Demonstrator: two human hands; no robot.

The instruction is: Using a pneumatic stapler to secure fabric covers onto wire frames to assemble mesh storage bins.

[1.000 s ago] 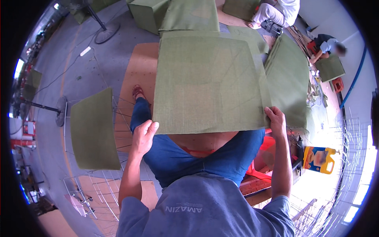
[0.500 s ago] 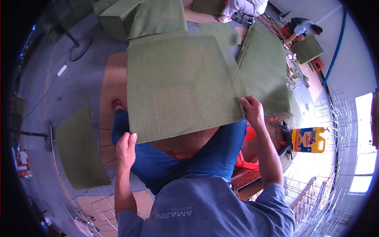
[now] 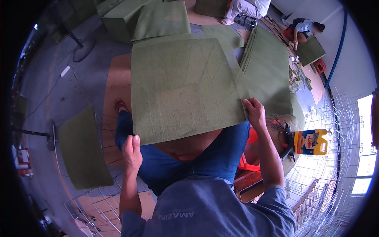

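Note:
A large, thin, see-through green fabric sheet (image 3: 185, 87) is stretched in front of me, above my knees. My left hand (image 3: 132, 152) pinches its near left corner, thumb on top. At the near right edge my right hand (image 3: 254, 112) grips it between thumb and fingers. Faint lines show through the cloth; what causes them I cannot make out. Just past the sheet on the right leans a stack of green panels (image 3: 270, 71). Another green panel (image 3: 83, 152) rests on a wire frame to my left.
Green fabric boxes (image 3: 162, 21) stand at the far side. To the right are a yellow jug (image 3: 312, 142), a red plastic stool (image 3: 248, 154) and stacked wire grids (image 3: 312, 189). A white power strip (image 3: 65, 71) lies on the floor at left. Two people sit farther off, one beside a green box (image 3: 310, 50).
The whole view has shifted slightly, so things sit a little farther right and lower. Both hands keep hold of the sheet. The far-right person's arm has moved.

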